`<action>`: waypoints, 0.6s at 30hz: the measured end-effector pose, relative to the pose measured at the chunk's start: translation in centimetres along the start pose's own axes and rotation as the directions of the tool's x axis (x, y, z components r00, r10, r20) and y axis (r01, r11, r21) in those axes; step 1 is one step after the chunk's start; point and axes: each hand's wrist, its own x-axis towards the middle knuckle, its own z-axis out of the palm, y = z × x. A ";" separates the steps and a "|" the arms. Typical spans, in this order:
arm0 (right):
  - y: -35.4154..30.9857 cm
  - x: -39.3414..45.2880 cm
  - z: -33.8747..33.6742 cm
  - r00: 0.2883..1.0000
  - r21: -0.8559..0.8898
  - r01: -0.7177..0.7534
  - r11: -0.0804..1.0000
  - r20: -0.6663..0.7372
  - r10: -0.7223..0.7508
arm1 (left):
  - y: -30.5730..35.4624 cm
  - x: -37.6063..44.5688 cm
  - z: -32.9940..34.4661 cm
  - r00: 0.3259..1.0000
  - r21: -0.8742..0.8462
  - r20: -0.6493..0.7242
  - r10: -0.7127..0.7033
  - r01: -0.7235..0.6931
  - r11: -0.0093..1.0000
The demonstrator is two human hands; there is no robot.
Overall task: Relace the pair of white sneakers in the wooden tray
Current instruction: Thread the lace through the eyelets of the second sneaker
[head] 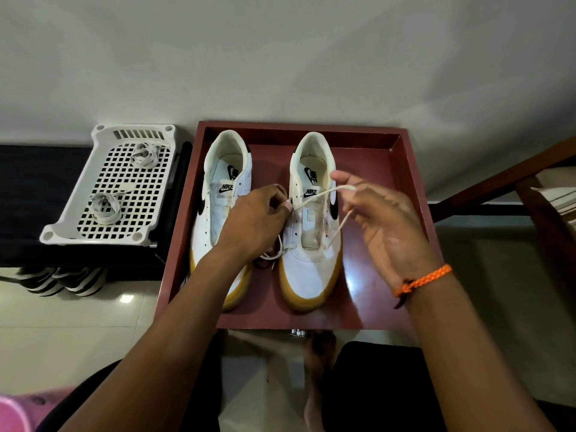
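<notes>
Two white sneakers sit side by side in the tray (414,194), heels toward 12 o'clock. Over the right sneaker (311,232), the left hand (258,219) pinches the lace (321,194) at an eyelet, fingers curled. The right hand (383,219) holds the lace's loop at 2 o'clock. The left sneaker (218,194) is unlaced. At 9 o'clock, a white basket (78,222) holds two lace bundles.

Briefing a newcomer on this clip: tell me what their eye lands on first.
First, the two hands over the right-hand sneaker in the wooden tray: the left hand pinches the lace at the eyelets, and the right hand holds its free end up. Next, the unlaced left-hand sneaker beside it, then the white perforated basket left of the tray, with two coiled laces.
</notes>
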 end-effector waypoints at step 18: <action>-1.1 1.2 -6.7 0.968 0.521 -0.032 0.853 -0.197 0.156 | -0.8 0.3 1.3 0.975 0.169 -0.132 0.178 -0.155 0.973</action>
